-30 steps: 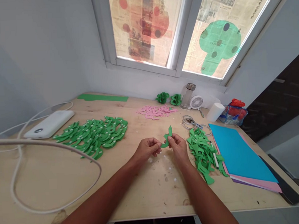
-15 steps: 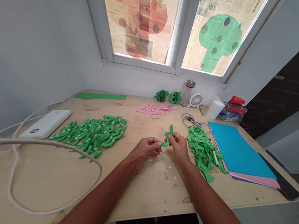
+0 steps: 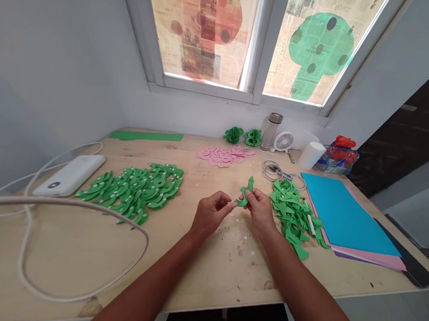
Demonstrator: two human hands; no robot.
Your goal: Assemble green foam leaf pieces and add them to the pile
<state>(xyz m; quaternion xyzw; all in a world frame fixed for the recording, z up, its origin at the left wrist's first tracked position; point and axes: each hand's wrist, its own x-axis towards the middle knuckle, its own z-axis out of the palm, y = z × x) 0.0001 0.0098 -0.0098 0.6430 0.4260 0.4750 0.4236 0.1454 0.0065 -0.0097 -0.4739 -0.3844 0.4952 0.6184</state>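
Over the middle of the table, my right hand pinches a curved green paper cutout between thumb and fingers, its pointed end sticking up. My left hand is closed, thumb and forefinger pinched at the cutout's left tip. Just right of my right hand lies a heap of green paper scraps with a white pen on it. Further left is a spread of green curved cutouts with small white squares. Tiny white bits dot the wood below my hands.
Pink paper cutouts and two green paper ornaments sit toward the back, near a bottle and small fan. Coloured sheets lie at right. A white power bank and looping cable occupy the left.
My left hand has turned, its fingers curling in more, with the pinch still at the cutout's left tip. The camera view has shifted slightly; my right hand keeps its hold.
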